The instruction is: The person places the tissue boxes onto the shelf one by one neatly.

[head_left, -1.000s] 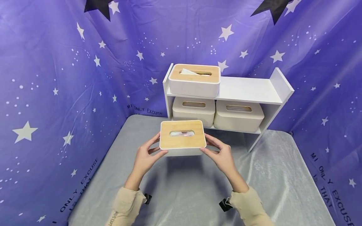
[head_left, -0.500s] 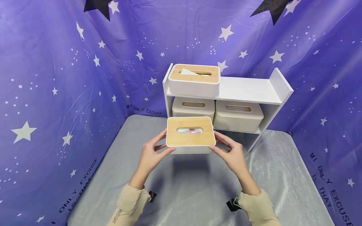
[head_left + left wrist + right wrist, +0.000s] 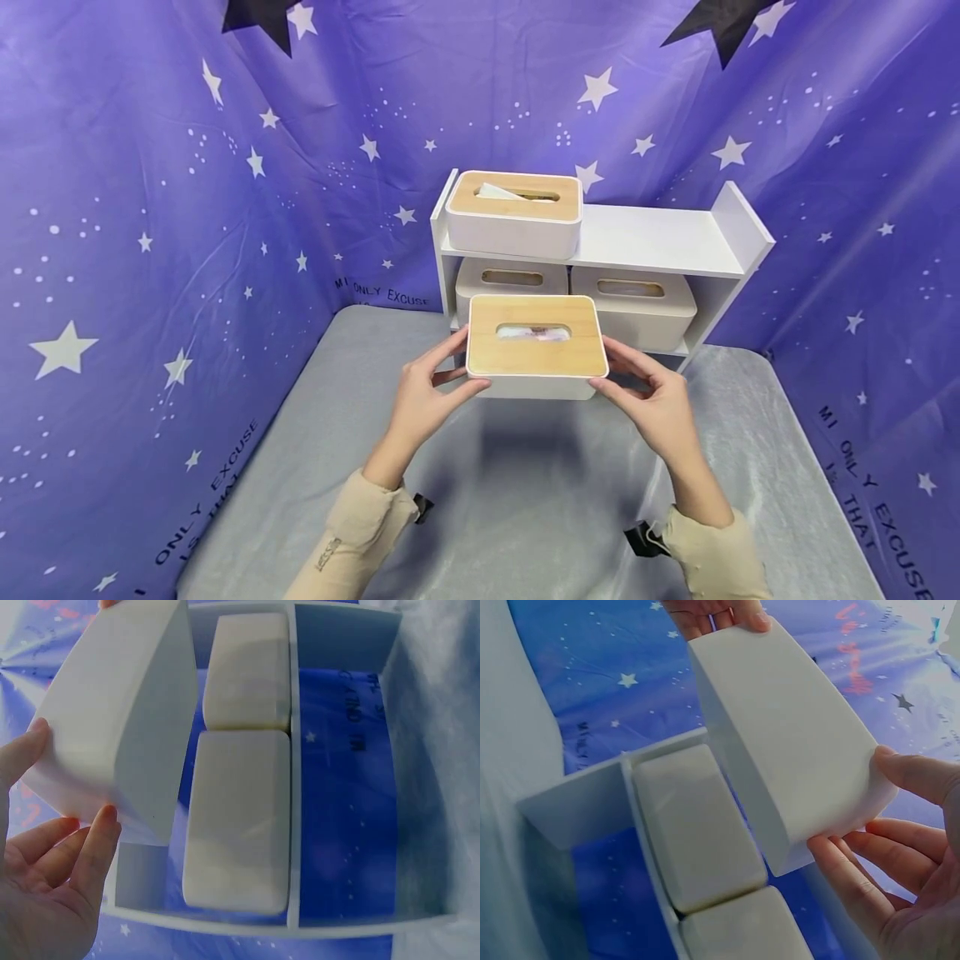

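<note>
Between both hands is a white tissue box [image 3: 537, 358] with a wood-coloured lid and an oval slot, held up off the grey cloth in front of the shelf. My left hand [image 3: 427, 392] grips its left end, thumb at the near corner and fingers on the side. At the right end my right hand [image 3: 651, 400] grips it the same way. The left wrist view shows the white wall of the held tissue box [image 3: 112, 712] with fingertips pressed on it. In the right wrist view the same tissue box [image 3: 787, 742] spans from one hand to the other.
A white shelf [image 3: 652, 237] stands behind. On its top board, at the left, sits another wood-lidded tissue box [image 3: 514, 233] with tissue showing. Two cream tissue boxes [image 3: 633, 321] fill the level below, side by side. Grey cloth [image 3: 510, 517] covers the surface; a star-patterned curtain [image 3: 187, 167] surrounds it.
Both hands have carried the tissue box to the right and slightly upward, so it now overlaps the lower cream boxes in the head view. The shelf and its boxes stay put.
</note>
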{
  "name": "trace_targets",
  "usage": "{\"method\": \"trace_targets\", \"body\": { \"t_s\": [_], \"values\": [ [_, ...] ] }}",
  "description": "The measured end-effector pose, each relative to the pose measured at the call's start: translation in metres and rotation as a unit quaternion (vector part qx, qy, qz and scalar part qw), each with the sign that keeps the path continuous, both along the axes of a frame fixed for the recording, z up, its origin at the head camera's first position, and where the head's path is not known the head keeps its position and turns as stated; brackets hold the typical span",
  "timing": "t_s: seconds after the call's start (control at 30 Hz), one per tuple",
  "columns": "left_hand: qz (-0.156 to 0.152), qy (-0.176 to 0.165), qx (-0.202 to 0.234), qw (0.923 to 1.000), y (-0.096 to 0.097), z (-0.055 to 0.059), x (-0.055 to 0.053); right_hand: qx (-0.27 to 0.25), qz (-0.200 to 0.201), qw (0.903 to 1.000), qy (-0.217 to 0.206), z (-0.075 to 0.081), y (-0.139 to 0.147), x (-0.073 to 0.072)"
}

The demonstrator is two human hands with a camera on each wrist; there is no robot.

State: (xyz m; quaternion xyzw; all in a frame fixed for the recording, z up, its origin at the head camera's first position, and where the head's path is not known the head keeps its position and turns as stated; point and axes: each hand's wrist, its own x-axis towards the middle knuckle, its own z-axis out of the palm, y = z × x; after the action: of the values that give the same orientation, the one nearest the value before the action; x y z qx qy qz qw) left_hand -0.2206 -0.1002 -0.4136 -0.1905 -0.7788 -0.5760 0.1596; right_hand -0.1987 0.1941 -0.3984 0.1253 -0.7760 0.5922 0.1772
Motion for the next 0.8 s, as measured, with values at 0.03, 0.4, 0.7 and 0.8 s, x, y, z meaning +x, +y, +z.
{"method": "trace_targets", "body": {
  "t_s": [0.03, 0.4, 0.7, 0.8],
  "values": [
    [-0.004, 0.003, 0.0, 1.0, 0.003, 0.002, -0.001, 0.0, -0.002, 1.0, 0.003, 0.002, 0.002, 0.0],
    [-0.048, 0.028, 0.013, 0.9984, 0.029, 0.02, -0.013, 0.009, -0.04, 0.9989, 0.021, 0.021, 0.025, 0.006],
    [-0.058, 0.045, 0.006, 0.9973, 0.047, 0.035, -0.023, -0.002, -0.061, 0.9977, 0.031, 0.035, 0.04, 0.006],
    [-0.065, 0.048, 0.011, 0.9967, 0.053, 0.039, -0.025, -0.009, -0.063, 0.9973, 0.037, 0.04, 0.045, 0.007]
  ]
}}
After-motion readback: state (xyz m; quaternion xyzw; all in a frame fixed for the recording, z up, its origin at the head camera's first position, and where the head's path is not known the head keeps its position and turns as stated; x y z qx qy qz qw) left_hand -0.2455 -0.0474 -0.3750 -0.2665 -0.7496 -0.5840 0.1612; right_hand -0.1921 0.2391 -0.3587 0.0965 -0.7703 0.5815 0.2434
